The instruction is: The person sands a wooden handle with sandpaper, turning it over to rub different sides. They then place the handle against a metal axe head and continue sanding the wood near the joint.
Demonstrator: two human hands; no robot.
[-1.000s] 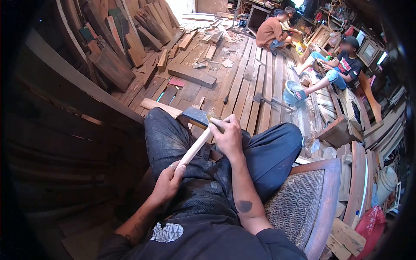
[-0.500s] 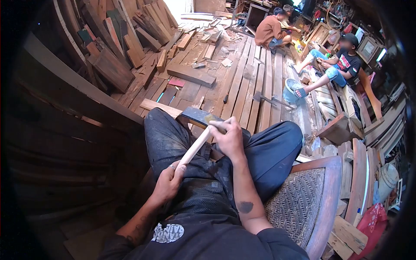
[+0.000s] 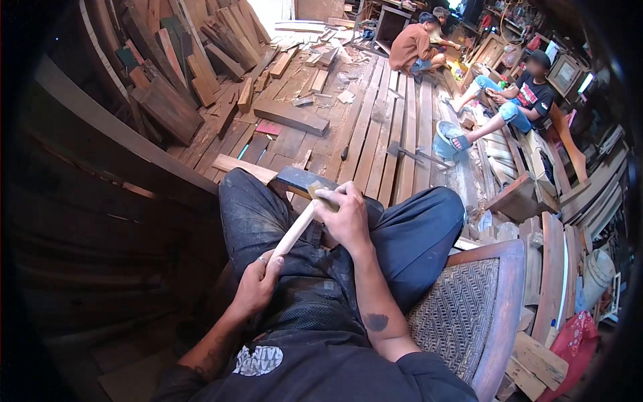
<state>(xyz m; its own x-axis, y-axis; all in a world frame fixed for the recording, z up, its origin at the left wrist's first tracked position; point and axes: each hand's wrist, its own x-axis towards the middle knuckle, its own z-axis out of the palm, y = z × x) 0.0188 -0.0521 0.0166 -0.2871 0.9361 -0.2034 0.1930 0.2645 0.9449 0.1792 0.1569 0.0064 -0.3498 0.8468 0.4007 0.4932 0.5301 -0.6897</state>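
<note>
My left hand [image 3: 258,280] is closed around the lower end of a pale, smooth wooden stick [image 3: 295,231], which slants up and away over my lap. At its far end, my right hand [image 3: 346,220] is closed on a small yellowish-brown piece that looks like folded sandpaper [image 3: 315,189], pressed against the wood. Fingers cover much of that piece. Just beyond lies a dark block [image 3: 289,179] across a pale board [image 3: 242,167], in front of my crossed legs.
A woven-seat chair frame [image 3: 462,315] is at my right side. On the plank floor lie a hammer-like tool [image 3: 395,149], a thick board [image 3: 291,118] and a bucket [image 3: 447,141]. Boards lean at left. Several people sit far right, one in a brown shirt [image 3: 413,48].
My right hand has shifted slightly left and nearer along the stick's far end, with the yellowish piece. My left hand keeps its hold. The whole view has moved slightly.
</note>
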